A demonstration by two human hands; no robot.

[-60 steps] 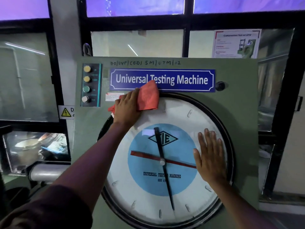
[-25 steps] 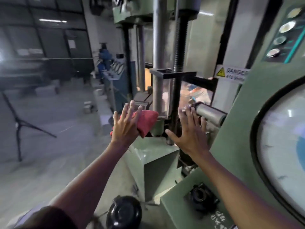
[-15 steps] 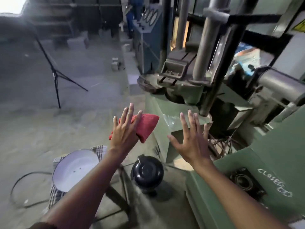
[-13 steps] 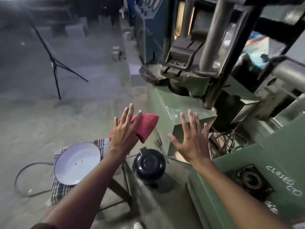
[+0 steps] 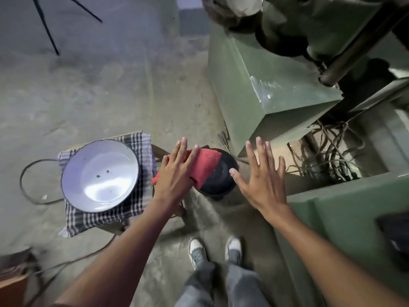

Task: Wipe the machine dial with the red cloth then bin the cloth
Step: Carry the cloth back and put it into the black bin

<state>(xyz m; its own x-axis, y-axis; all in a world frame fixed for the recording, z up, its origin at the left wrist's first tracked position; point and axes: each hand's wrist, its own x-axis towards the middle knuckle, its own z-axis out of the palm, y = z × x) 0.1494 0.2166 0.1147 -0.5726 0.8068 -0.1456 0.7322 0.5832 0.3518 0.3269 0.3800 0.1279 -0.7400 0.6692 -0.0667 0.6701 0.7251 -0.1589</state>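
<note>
Red cloth [image 5: 202,168] under left hand [image 5: 177,173], over black bin [image 5: 221,180]

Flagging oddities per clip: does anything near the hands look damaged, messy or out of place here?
The white enamel bowl on the checked cloth shows small dark specks or chips inside. A tangle of loose wires lies by the green machine base. The left hand holds the red cloth above the black lidded bin, lid apparently shut.

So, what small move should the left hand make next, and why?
Probably lower the left hand to the black bin and let go: the red cloth it holds overlaps the bin. The lid looks closed, so the open right hand may lift it.
</note>
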